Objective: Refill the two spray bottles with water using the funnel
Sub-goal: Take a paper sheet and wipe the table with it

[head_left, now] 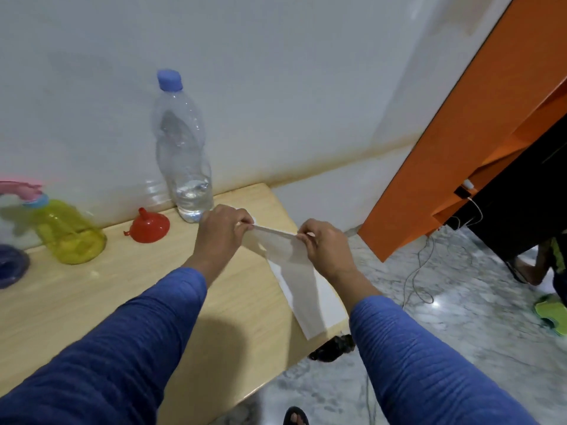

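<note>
Head view is showing me both hands out over the right end of the wooden worktop. I am pinching the top edge of a white paper tissue between them: my left hand is gripping one corner with curled fingers, my right hand is gripping the other, and the sheet is hanging down onto the worktop edge. I am judging this as a wiping or tidying step, since the yellow spray bottle is standing capped with its pink trigger head at the left, with part of a blue spray bottle at the frame edge beside it. I cannot tell how full either one is. Between them and my hands, the red funnel is lying mouth-down, and the clear water bottle is standing by the wall, capped and nearly drained. To do this well I am keeping the tissue taut, folding it flat before pressing it on any drips.
</note>
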{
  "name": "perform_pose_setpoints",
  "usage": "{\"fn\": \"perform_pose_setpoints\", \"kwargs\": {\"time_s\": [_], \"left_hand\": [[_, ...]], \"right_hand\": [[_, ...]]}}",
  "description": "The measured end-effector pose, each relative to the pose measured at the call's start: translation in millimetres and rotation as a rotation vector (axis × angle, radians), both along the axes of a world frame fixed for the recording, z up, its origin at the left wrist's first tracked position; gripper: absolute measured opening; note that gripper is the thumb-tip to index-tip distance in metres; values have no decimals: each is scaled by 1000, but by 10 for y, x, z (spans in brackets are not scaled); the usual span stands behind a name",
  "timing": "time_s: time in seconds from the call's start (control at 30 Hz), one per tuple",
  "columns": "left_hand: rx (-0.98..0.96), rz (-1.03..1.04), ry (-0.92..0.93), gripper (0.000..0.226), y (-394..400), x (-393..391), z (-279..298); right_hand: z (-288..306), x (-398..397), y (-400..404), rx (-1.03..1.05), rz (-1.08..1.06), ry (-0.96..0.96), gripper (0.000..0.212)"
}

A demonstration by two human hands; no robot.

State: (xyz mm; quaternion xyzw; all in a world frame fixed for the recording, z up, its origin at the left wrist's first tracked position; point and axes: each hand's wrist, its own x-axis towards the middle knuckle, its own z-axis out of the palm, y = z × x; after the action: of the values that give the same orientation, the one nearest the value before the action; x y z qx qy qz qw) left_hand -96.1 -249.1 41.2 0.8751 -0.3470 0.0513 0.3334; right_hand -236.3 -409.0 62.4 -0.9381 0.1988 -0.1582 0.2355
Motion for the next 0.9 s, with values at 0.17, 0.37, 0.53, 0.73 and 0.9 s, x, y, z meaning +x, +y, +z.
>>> {"fn": "perform_pose_setpoints", "kwargs": {"time_s": [0.17, 0.37, 0.53, 0.73, 0.9], "left_hand": [[126, 174, -240, 6, 695, 243, 110], [277, 206, -127, 16, 1403, 107, -475], [323, 116, 50, 36, 1575, -135, -909], [255, 199, 66, 40, 1399, -59, -1031], [428, 280, 266, 65, 1189, -101, -1142]], "right_hand": [[-38, 600, 456, -65, 192, -31, 12], [-580, 827, 852, -128, 490, 64, 8], [-1009, 706, 920, -24, 590, 241, 27], [-1150, 777, 1187, -18, 482, 173, 45], [-1263, 867, 1354, 49, 362, 393, 60]]}}
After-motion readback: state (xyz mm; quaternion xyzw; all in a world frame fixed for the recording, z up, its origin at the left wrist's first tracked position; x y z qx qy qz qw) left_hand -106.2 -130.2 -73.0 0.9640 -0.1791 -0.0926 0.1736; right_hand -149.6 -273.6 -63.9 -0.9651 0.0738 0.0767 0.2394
